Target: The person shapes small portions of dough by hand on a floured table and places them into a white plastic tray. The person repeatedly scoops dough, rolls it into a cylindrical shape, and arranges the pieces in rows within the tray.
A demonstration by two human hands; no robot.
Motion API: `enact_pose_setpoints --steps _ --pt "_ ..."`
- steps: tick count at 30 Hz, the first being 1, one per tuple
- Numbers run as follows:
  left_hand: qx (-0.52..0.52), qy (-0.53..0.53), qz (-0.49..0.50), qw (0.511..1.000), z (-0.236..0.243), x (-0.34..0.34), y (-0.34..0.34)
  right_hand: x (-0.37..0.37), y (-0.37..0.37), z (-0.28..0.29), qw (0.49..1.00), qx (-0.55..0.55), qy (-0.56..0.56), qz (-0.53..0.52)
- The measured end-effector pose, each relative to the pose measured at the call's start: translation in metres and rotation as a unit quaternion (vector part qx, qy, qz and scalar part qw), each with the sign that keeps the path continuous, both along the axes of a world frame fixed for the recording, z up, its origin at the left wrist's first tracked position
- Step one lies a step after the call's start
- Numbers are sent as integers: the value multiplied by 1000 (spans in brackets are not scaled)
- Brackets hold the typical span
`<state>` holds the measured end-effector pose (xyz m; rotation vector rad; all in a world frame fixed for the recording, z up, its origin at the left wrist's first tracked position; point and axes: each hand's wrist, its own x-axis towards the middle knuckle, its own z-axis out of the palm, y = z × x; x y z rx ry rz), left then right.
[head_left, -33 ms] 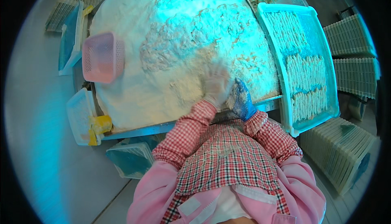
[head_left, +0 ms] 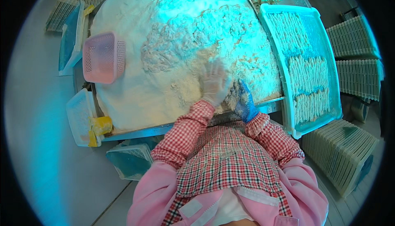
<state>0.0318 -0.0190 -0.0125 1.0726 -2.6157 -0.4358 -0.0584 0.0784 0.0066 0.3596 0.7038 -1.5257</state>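
My left hand [head_left: 214,83], in a thin whitish glove, lies over the heap of flour [head_left: 135,102] with its fingers stretched out and slightly smeared. Close to its right is my right hand [head_left: 247,104] in a blue glove, near the table's front edge. Its fingers point away from me, and pale crumbs coat its palm side. Between the two hands the flour looks rough and lumpy; whether a separate piece lies there cannot be made out. Lumpy floury pieces [head_left: 164,47] are spread beyond my hands.
A light blue tray [head_left: 290,115] along the right side holds rows of coated strips [head_left: 308,71]. A pink basket [head_left: 98,59] sits at the left edge, near a white container [head_left: 80,117] with yellow tape. Stacked trays [head_left: 339,154] stand at right; another tray [head_left: 129,160] leans below the table.
My left hand has shifted slightly left, its fingers spreading more clearly. The right hand's blue fingers have turned a little and straightened. The tray and basket keep their places.
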Motion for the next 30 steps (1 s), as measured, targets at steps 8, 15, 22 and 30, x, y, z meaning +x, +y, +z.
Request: enact_pose_setpoints --steps 8,15,22,30 --pt "223 -184 172 942 5 42 -2 -17 -13 -14 971 55 186 137" --pt "23 193 83 977 7 17 20 23 -12 14 971 -106 175 120" --pt "49 34 -17 998 4 8 16 15 7 -52 895 -389 -214 -43" --pt "-72 -189 -115 973 0 104 -30 -158 145 27 935 54 350 26"
